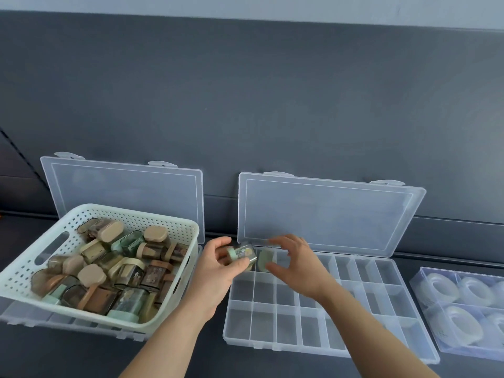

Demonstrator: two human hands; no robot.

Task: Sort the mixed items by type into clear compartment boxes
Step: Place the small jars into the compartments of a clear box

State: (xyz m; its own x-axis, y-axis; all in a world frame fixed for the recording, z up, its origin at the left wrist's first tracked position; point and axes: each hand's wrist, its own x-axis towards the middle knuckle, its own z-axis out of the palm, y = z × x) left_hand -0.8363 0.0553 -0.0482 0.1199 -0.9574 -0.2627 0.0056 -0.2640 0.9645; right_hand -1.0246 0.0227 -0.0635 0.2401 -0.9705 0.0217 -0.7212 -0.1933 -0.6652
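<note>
Head view | fingers of left hand [218,266] are clamping a green-capped jar [242,254] over the back-left corner of the compartment box [263,326] | fingers of right hand [297,264] are hovering spread, gripping nothing, just beside a green piece [264,259] lying in its back row | basket [24,271] of jars is sitting left of it.

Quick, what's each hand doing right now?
Left hand: holds a green-lidded jar.
Right hand: fingers curved by a second green item; grip cannot be told.
</note>
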